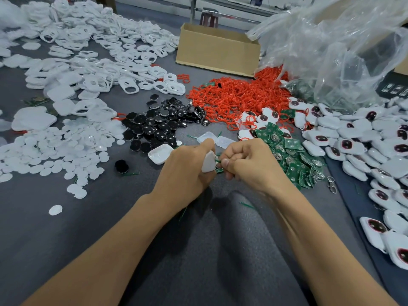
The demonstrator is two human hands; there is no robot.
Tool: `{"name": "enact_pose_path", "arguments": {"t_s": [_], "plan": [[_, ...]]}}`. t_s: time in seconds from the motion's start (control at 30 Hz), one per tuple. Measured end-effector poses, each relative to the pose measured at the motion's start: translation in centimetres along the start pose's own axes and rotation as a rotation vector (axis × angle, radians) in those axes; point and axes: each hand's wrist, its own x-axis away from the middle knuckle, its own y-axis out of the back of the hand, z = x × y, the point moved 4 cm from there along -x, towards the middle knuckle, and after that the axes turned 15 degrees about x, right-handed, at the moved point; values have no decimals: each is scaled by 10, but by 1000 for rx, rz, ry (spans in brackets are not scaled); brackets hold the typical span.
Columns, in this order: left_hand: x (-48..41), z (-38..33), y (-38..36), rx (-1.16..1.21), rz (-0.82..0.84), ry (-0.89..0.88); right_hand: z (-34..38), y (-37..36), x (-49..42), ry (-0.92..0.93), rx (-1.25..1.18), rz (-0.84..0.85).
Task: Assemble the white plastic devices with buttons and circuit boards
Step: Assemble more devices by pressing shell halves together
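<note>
Left hand (pixel 187 168) grips white shell (pixel 209 164), right hand (pixel 249 162) pinches green circuit board (pixel 219 170).

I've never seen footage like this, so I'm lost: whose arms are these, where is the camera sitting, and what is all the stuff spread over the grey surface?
There is no machine here: a person works with bare hands, and the single camera is worn on their head, looking forward and down. The left hand grips a white shell. The right hand pinches what looks like a small green circuit board against it. On the grey surface lie heaps of parts: empty white casings, white discs, black buttons, red rings, loose green boards, and finished devices at the right. A cardboard box and a clear plastic bag sit behind.
</note>
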Motion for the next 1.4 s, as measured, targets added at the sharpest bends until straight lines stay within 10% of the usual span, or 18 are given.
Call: {"name": "enact_pose_path", "arguments": {"t_s": [0.47,0.77,1.4], "plan": [[-1,-2,0,82,-19,144,0,2,-1,-29,5,-2],[3,-2,-7,-132,1,198,31,-4,18,193,634,-253],[3,-2,-3,62,31,149,-7,-4,-1,-16,-42,75]]}}
